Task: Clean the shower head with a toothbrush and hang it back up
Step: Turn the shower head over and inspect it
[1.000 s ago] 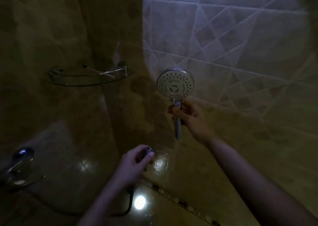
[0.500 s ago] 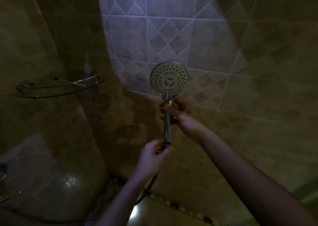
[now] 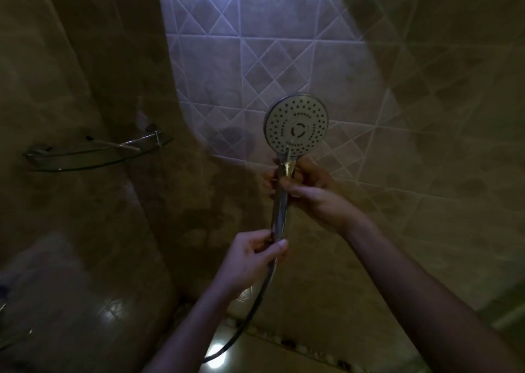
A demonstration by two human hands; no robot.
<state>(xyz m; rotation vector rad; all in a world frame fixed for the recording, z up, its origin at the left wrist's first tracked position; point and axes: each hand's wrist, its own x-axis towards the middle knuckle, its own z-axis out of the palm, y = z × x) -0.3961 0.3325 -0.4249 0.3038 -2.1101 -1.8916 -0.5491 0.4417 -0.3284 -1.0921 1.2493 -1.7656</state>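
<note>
The forearms (image 3: 426, 287) are bare, likewise the left grip (image 3: 250, 256) and right grip (image 3: 312, 193).

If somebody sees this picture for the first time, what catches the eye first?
The round shower head, face toward the camera, stands out mid-frame against the lit diamond-tiled wall. The right hand grips its handle under the head; the left hand pinches the handle's lower end, where the hose hangs down.

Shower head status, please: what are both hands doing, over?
Right hand grips shower head at its neck, face toward camera. Left hand pinches the handle's lower end, by the hose. Nothing in the way.
</note>
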